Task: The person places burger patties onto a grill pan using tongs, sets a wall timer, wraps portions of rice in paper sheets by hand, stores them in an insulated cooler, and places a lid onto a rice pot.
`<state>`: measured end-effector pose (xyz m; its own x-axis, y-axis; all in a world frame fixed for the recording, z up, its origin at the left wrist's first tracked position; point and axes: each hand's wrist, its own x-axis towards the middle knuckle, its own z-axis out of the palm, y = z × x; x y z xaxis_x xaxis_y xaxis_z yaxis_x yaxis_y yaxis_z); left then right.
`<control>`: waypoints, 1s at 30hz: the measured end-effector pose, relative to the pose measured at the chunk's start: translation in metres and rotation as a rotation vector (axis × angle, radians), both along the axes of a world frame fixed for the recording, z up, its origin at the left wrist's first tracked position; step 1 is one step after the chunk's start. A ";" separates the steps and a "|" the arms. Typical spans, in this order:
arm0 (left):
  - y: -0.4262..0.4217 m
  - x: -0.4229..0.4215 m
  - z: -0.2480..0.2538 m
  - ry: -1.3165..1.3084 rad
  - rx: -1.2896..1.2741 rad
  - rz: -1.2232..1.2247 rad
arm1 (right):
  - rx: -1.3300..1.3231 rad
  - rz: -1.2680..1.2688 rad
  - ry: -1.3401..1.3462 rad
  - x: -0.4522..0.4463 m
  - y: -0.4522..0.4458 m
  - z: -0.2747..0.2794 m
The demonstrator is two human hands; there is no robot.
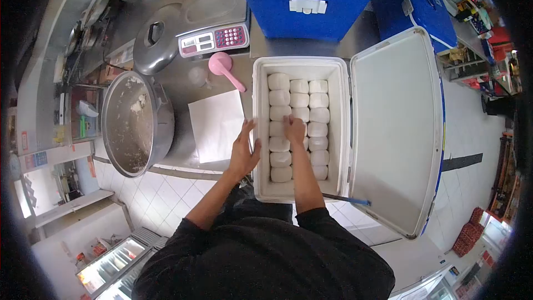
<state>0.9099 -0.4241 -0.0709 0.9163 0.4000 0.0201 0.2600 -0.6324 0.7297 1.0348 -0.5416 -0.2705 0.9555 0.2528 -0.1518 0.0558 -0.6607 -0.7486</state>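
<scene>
Inside an open white-lined cooler box (259,133), smooth white buns (318,115) sit packed in three columns. My right hand (295,129) is over the middle column, its fingers curled and closed among the buns. What lies under those fingers is hidden. At the box's left rim is my left hand (242,153), fingers spread and holding nothing. A white paper sheet (215,125) lies on the counter just left of that hand.
The box's lid (391,133) hangs open on the right. Left stand a deep metal pot (166,133), a pot lid (147,55), a pink ladle (221,64) and a scale (214,39). Blue coolers (311,22) stand behind.
</scene>
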 end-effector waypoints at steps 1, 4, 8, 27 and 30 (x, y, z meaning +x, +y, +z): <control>0.000 -0.018 -0.009 0.010 -0.016 0.039 | 0.078 0.011 0.171 0.004 -0.003 -0.009; 0.003 -0.063 -0.022 0.053 -0.054 0.115 | 0.469 -0.071 0.727 0.020 -0.032 -0.007; 0.014 -0.099 -0.024 0.062 -0.070 0.194 | 0.159 0.067 0.202 -0.008 -0.016 -0.030; 0.148 -0.217 0.380 -1.782 0.246 -0.372 | 0.268 0.025 0.214 -0.052 -0.053 0.096; 0.180 -0.253 0.386 -1.760 0.335 -0.315 | 0.253 0.005 0.288 -0.068 -0.010 0.138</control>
<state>0.6573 -0.2444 0.3152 -0.2278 0.0116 0.9736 -0.7321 -0.6613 -0.1634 0.9668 -0.5519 -0.1321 0.8814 0.3214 -0.3462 -0.1779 -0.4529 -0.8736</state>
